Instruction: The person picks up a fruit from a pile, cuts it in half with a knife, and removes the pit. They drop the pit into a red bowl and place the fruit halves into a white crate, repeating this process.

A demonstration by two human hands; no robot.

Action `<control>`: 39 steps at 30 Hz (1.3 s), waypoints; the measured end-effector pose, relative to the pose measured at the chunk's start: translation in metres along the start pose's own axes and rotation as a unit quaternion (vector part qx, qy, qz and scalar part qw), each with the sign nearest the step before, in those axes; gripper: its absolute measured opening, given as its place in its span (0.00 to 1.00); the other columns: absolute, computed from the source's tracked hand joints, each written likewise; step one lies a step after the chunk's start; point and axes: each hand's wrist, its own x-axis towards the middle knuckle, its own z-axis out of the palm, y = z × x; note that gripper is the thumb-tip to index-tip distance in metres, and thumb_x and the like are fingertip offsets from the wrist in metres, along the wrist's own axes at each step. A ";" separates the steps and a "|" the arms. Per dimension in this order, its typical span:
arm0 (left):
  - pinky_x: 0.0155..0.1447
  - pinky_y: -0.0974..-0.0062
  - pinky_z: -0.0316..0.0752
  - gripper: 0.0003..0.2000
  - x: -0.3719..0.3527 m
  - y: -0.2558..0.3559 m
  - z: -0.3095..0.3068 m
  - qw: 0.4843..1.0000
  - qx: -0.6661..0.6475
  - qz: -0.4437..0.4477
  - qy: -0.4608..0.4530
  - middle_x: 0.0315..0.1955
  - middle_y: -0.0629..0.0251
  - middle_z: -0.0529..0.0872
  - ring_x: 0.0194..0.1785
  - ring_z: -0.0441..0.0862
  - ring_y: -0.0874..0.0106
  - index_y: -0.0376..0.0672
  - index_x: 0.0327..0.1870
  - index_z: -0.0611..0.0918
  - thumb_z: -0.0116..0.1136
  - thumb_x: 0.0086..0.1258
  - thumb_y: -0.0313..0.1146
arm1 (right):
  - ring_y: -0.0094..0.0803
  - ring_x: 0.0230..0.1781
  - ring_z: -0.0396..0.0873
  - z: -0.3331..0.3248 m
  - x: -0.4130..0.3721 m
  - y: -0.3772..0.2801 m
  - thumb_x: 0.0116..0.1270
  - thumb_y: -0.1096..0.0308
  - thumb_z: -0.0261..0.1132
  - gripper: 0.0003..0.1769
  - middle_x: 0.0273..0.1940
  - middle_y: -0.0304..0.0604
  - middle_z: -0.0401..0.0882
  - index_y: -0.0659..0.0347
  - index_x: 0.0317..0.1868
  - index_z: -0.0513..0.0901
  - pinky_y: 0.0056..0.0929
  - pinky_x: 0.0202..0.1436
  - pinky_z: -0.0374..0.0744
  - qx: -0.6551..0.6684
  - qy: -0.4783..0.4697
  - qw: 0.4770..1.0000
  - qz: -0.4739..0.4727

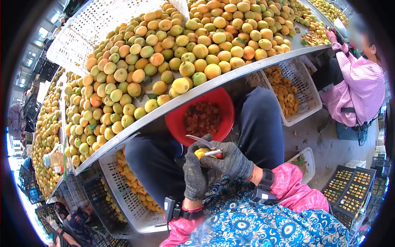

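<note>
In a grey knitted glove, my left hand [194, 175] is closed around a yellow apricot [201, 153], which shows between the fingers. My right hand [232, 159], gloved the same way, grips a small knife [200, 141] with a curved blade and a partly visible red handle. The blade points up and left, just above the apricot. Both hands meet over my lap. Beyond them, between my knees, a red basin [225, 108] holds a heap of brown-red pits or scraps [202, 118].
A metal-edged table [242, 68] piled with apricots [200, 51] curves around me. White crates of halved apricots stand left [158, 224] and right [310, 96] under it. A person in pink checks [356, 86] sits at right. Trays of fruit [347, 189] lie at lower right.
</note>
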 end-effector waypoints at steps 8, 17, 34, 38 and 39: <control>0.40 0.77 0.77 0.23 0.000 0.030 -0.024 0.947 0.316 -0.050 -0.019 0.35 0.61 0.86 0.36 0.83 0.74 0.31 0.49 0.81 0.38 0.81 0.43 | 0.34 0.47 0.83 -0.014 0.006 -0.005 0.61 0.59 0.73 0.25 0.44 0.48 0.84 0.61 0.55 0.78 0.30 0.52 0.79 -0.066 -0.075 0.989 -0.114; 0.32 0.68 0.76 0.14 -0.002 -0.008 -0.012 0.897 0.418 0.137 0.052 0.33 0.53 0.85 0.32 0.83 0.59 0.32 0.51 0.77 0.48 0.76 0.35 | 0.47 0.42 0.84 -0.018 0.004 0.012 0.60 0.59 0.72 0.23 0.40 0.50 0.83 0.58 0.53 0.78 0.35 0.44 0.81 -0.177 0.044 0.970 -0.159; 0.26 0.81 0.66 0.21 -0.006 -0.011 0.003 0.966 0.169 -0.042 0.192 0.22 0.71 0.82 0.22 0.75 0.83 0.36 0.33 0.84 0.48 0.78 0.44 | 0.48 0.42 0.83 -0.011 -0.009 0.012 0.64 0.48 0.65 0.32 0.47 0.55 0.81 0.61 0.61 0.75 0.41 0.43 0.81 -0.394 0.014 0.911 -0.120; 0.28 0.80 0.66 0.20 -0.007 -0.017 0.003 0.958 0.170 -0.009 0.231 0.22 0.71 0.82 0.24 0.73 0.83 0.33 0.36 0.84 0.48 0.79 0.42 | 0.47 0.46 0.83 -0.011 -0.007 0.013 0.63 0.54 0.69 0.30 0.48 0.55 0.82 0.65 0.59 0.76 0.38 0.49 0.81 -0.283 0.016 0.949 -0.142; 0.29 0.79 0.66 0.21 -0.009 -0.017 0.003 0.956 0.185 -0.001 0.227 0.22 0.71 0.82 0.27 0.72 0.83 0.31 0.37 0.85 0.47 0.79 0.41 | 0.45 0.47 0.84 -0.010 -0.007 0.012 0.62 0.57 0.70 0.29 0.49 0.54 0.82 0.66 0.59 0.76 0.35 0.51 0.81 -0.253 0.014 0.958 -0.131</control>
